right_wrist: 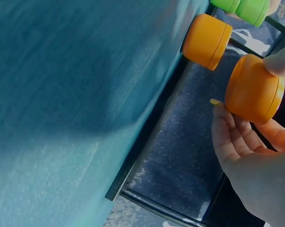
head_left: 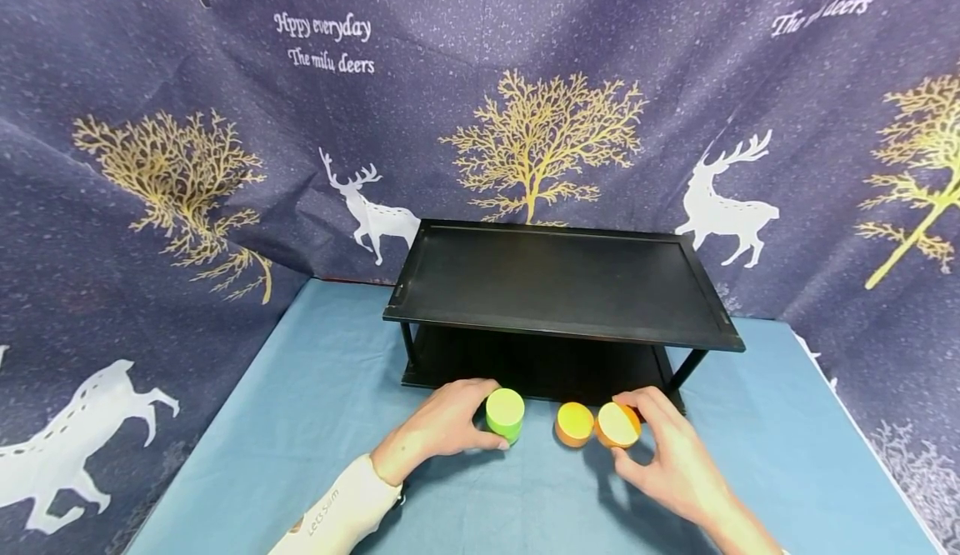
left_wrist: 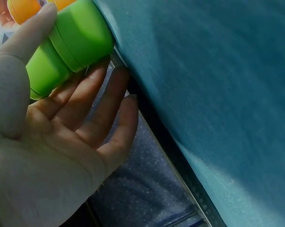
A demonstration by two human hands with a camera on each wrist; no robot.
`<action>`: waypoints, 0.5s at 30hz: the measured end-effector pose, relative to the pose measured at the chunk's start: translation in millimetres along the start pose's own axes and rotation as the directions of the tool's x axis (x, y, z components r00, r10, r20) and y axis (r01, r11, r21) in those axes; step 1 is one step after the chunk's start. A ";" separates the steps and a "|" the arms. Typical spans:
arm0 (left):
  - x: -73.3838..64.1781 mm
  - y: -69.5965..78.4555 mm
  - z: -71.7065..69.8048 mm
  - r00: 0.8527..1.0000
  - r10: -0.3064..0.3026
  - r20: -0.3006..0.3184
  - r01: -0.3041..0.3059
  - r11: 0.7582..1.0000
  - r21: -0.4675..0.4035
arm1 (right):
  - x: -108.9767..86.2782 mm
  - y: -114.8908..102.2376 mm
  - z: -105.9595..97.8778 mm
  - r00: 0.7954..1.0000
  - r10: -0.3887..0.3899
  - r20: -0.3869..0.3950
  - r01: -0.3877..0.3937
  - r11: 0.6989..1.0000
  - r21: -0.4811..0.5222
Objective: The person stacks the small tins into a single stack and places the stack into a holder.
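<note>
Where a white fabric sleeve (head_left: 358, 492) with dark lettering (head_left: 325, 512) crosses the bottom left of the head view, the left hand (head_left: 442, 426) extends to the lower centre, thumb and fingers clamped on 2 bright green, short cylindrical containers (head_left: 505, 416) stacked 1 on the other. From the lower right comes the right hand (head_left: 667, 451), its thumb and fingers pinching an orange, rounded cylindrical container (head_left: 618, 426); the right wrist view shows it raised off the smooth blue tablecloth (head_left: 300, 422). Just left of it in the head view, between it and the green pair, another orange cylindrical container (head_left: 574, 425) stands on the cloth. Beyond them, right of centre, sits a black rectangular 2-tier stand (head_left: 555, 280), its upper board held over a lower board (head_left: 517, 359) by black posts (head_left: 686, 368). Farthest off, a dark blue fabric hanging (head_left: 420, 122) fills the upper frame, printed with gold trees (head_left: 531, 192) and white deer (head_left: 723, 209).
</note>
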State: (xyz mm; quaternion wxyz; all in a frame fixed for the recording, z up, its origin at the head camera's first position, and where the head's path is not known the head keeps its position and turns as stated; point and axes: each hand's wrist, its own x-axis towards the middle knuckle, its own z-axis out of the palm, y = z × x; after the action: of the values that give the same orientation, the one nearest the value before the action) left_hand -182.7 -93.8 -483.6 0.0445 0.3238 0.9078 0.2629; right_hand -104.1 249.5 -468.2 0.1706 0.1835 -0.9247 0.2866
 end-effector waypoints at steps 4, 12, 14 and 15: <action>0.1 -0.3 -0.3 1.000 -0.001 0.003 0.001 1.000 -0.004 | 0.7 -1.2 1.5 1.000 -0.005 -0.008 0.005 1.000 0.020; -0.7 -0.9 -0.2 1.000 -0.005 0.003 0.005 1.000 -0.006 | 3.4 -4.2 5.8 1.000 -0.019 -0.022 0.020 0.999 0.037; -0.6 -0.9 -0.4 1.000 -0.003 0.002 0.003 1.000 -0.011 | 4.3 -4.5 6.7 1.000 -0.013 -0.021 0.014 0.999 0.039; -0.4 -1.1 -0.5 1.000 -0.003 0.004 0.003 1.000 -0.012 | 4.9 -4.5 7.2 1.000 -0.011 -0.022 0.012 0.999 0.041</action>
State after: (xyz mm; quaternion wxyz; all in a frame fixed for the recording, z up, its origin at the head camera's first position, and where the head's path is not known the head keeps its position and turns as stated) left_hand -183.2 -95.0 -483.8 0.0489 0.3226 0.9066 0.2675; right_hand -107.9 240.6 -469.6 0.1783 0.1891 -0.9157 0.3064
